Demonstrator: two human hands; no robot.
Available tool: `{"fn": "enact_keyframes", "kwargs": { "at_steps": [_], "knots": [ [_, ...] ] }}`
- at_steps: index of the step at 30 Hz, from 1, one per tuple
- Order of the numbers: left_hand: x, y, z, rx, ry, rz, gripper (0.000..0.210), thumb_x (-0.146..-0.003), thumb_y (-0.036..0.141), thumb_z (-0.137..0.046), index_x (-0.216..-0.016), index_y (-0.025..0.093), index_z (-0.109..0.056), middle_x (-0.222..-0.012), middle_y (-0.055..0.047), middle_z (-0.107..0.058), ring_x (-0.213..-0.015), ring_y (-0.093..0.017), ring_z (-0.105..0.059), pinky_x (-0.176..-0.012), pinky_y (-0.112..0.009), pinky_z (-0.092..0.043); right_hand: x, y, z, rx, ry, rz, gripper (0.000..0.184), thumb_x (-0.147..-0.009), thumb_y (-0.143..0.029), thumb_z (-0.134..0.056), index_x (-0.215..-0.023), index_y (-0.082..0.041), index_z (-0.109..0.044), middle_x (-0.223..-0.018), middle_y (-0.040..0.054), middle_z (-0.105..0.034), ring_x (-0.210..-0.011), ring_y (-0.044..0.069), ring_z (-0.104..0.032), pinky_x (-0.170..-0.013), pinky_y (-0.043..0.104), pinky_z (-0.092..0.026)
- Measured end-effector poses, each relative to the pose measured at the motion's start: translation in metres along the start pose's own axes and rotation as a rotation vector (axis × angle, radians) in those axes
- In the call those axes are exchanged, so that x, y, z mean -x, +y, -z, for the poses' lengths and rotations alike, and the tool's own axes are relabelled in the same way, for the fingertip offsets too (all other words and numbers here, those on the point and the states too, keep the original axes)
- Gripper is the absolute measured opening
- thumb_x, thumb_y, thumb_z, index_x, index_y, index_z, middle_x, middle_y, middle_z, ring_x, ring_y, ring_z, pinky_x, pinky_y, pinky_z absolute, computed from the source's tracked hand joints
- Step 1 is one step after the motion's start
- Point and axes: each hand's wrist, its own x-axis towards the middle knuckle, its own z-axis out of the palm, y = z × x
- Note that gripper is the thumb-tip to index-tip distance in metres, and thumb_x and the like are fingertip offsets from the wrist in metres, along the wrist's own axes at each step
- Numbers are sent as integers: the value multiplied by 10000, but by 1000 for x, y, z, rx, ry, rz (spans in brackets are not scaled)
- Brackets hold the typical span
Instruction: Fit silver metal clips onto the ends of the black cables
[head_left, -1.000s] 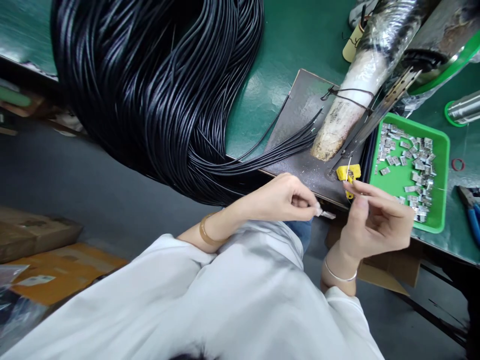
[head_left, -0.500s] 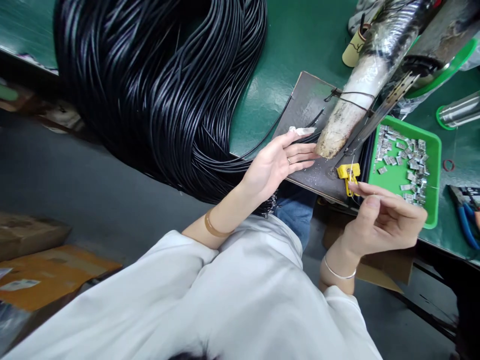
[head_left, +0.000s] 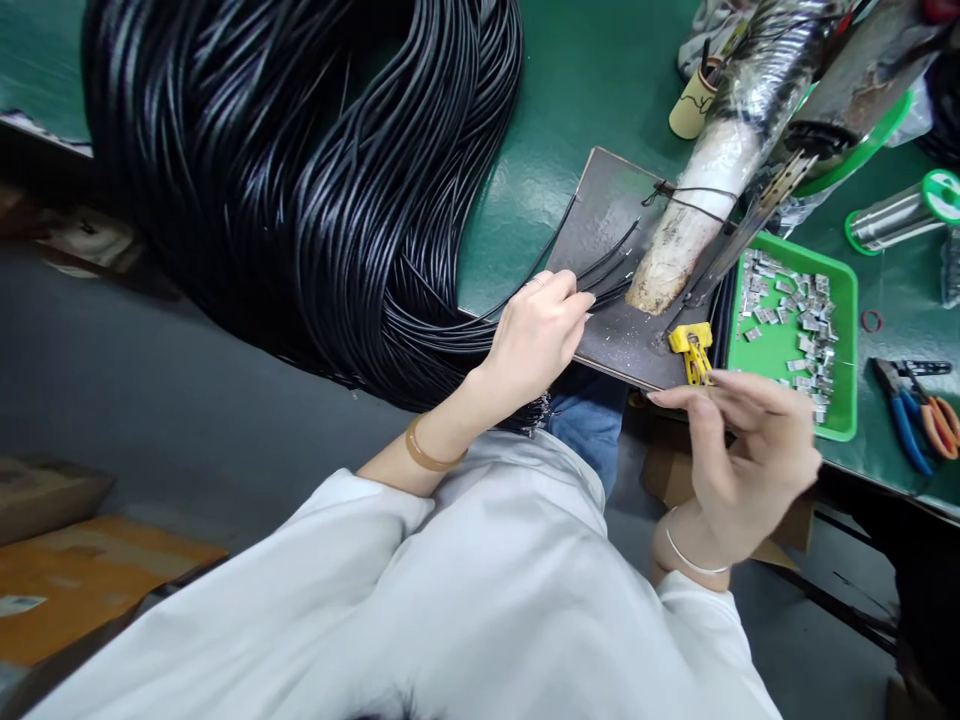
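My left hand is closed, fingers curled down over the stripped ends of the black cables at the edge of a dark board. Several cable ends stick out past its fingers onto the board. My right hand is held in the air near the board's front right corner, thumb and fingertips pinched together; what lies between them is too small to make out. Just beyond those fingertips a yellow clip sits on the board. A soldering-iron-like metal rod slants down toward the clip.
A wrapped white tube overhangs the board. On the right are a green tray of small metal connectors, a spool of silvery wire and pliers. The big cable coil covers the bench's left side.
My left hand has turned from open, palm up, to closed over the cables, and the white scrap by its thumb is out of sight. My right hand has shifted left, below the yellow clip.
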Motion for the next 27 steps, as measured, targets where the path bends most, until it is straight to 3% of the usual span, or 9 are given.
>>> {"fn": "enact_keyframes", "kwargs": {
  "at_steps": [3,6,10,14,19,21,22,25,27],
  "knots": [
    [5,-2,1,75,81,-35,282,-977,179,-447,-967,135,-725,-845,-76,-648,-791,-187,-561,-767,-326,-453,-7,7,4,7,89,-52,87,-861,-272,-703,-861,-213,-638,-754,-20,-720,-704,149,-737,-640,258,-567],
    [10,2,3,127,151,-20,260,-971,167,-443,-959,125,-699,-878,-83,-669,-827,-190,-575,-814,-331,-462,-25,40,18,219,247,-71,139,-822,-297,-722,-815,-196,-627,-701,-8,-668,-650,155,-702,-626,273,-534],
    [10,12,11,204,87,3,194,-927,157,-487,-923,106,-674,-846,-90,-697,-805,-201,-581,-797,-330,-453,-53,92,36,496,171,-73,121,-785,-263,-720,-767,-195,-622,-734,20,-709,-614,126,-636,-641,268,-497],
    [9,20,29,499,-292,-77,204,-916,171,-521,-960,134,-716,-892,-78,-759,-817,-185,-656,-783,-291,-459,-73,117,42,470,-74,-74,64,-809,-211,-661,-766,-202,-614,-1010,49,-771,-873,156,-707,-780,268,-509],
    [9,30,36,1073,-892,-325,163,-847,152,-628,-897,192,-777,-799,-64,-782,-663,-138,-684,-661,-228,-471,-87,120,48,551,-196,-93,120,-767,-235,-736,-723,-219,-625,-875,39,-748,-711,125,-645,-711,266,-461],
    [11,35,27,1305,-1068,-251,128,-822,168,-664,-901,174,-764,-658,-43,-736,-558,-116,-630,-580,-209,-457,-88,119,52,575,-240,-138,143,-763,-271,-760,-717,-219,-634,-783,19,-716,-613,99,-583,-682,274,-427],
    [13,38,21,1403,-1095,-125,120,-809,170,-674,-905,158,-745,-625,-30,-713,-543,-107,-613,-563,-201,-456,-88,118,53,568,-258,-175,152,-759,-276,-767,-713,-216,-635,-763,12,-705,-579,87,-562,-672,274,-418],
    [16,42,3,1562,-784,398,142,-816,194,-659,-934,115,-661,-624,-6,-674,-478,-58,-520,-482,-170,-383,-82,113,55,496,-281,-272,125,-755,-258,-759,-734,-207,-647,-806,3,-716,-552,76,-568,-662,265,-421],
    [16,41,-4,1593,-556,555,185,-845,229,-641,-982,107,-623,-626,8,-658,-417,-20,-404,-436,-163,-295,-77,107,54,503,-282,-264,99,-769,-248,-741,-758,-214,-648,-857,-8,-730,-577,80,-592,-688,264,-423]
  ]
}}
